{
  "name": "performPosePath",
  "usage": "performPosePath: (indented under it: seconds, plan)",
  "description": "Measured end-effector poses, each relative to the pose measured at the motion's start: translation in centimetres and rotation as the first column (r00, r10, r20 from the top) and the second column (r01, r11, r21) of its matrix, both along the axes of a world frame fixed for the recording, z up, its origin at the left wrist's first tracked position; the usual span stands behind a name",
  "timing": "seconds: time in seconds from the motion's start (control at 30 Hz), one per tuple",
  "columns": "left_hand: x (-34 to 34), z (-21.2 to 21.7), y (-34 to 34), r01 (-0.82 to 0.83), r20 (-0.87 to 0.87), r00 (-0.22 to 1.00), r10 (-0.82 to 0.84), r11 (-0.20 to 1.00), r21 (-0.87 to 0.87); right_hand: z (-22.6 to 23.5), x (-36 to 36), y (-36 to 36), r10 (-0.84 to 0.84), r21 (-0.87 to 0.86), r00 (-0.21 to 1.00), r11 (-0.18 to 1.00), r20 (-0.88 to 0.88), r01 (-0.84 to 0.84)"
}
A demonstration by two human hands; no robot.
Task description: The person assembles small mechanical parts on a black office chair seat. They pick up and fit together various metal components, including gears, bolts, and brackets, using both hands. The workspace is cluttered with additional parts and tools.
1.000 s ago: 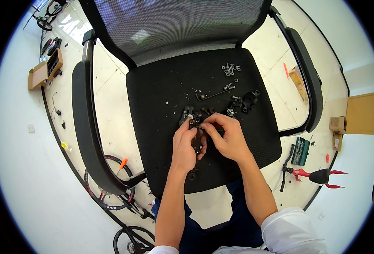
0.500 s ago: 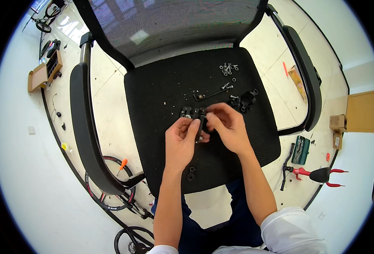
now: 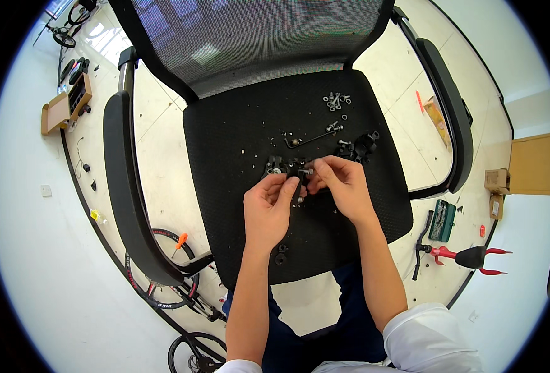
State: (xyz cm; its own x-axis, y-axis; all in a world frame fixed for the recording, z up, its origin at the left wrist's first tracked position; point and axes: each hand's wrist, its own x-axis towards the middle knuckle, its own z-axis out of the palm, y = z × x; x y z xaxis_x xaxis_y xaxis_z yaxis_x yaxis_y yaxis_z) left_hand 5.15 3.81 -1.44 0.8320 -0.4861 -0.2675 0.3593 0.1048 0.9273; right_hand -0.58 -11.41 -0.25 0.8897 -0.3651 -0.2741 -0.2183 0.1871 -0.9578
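Observation:
Over the chair seat [image 3: 225, 205], my left hand [image 3: 267, 208] is closed, gripping a small black part [image 3: 299, 186] between thumb and fingers. My right hand [image 3: 346, 193] pinches a small silver bolt [image 3: 308, 171] against the upper end of that part; whether it sits in a hole I cannot tell. Just beyond my left fingers lies a black clamp-like piece [image 3: 275, 165] with a silver fitting. A black hex key [image 3: 315, 138] rests farther off, its end near some bolts [image 3: 334, 127]. Several black hardware pieces [image 3: 363, 147] lie beyond my right hand.
Loose bolts and washers [image 3: 336, 101] lie near the backrest [image 3: 256, 50]. Small black rings [image 3: 280, 255] sit by the front edge. Armrests [image 3: 118, 186] flank the seat. On the floor are a wheel [image 3: 194, 273], an orange-handled screwdriver [image 3: 181, 239], a green toolbox [image 3: 442, 220] and a red frame [image 3: 447, 252].
My right hand has shifted slightly right, and the silver bolt now shows at its fingertips. The black part in my left hand has turned slightly.

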Motion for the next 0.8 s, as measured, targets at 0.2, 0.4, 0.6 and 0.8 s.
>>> performPosePath:
  seconds: [0.2,0.4,0.6,0.8]
  plan:
    - [0.1,0.3,0.1,-0.02,0.041,0.999,0.019,0.999,0.033,0.6,-0.1,1.2,-0.05,-0.063,0.998,0.997,0.048,0.053]
    - [-0.1,0.6,-0.3,-0.009,0.011,1.0,0.008,0.998,0.069,-0.7,0.2,0.8,-0.115,-0.042,0.992,0.992,0.048,0.117]
    - [0.0,0.2,0.1,-0.031,-0.006,1.0,0.031,0.999,0.01,0.3,0.1,1.8,-0.075,-0.072,0.995,0.994,0.067,0.08]
    - [-0.1,0.4,-0.2,-0.008,0.018,1.0,0.007,0.999,0.047,-0.7,-0.2,0.2,0.051,0.006,0.999,0.999,0.02,-0.051]
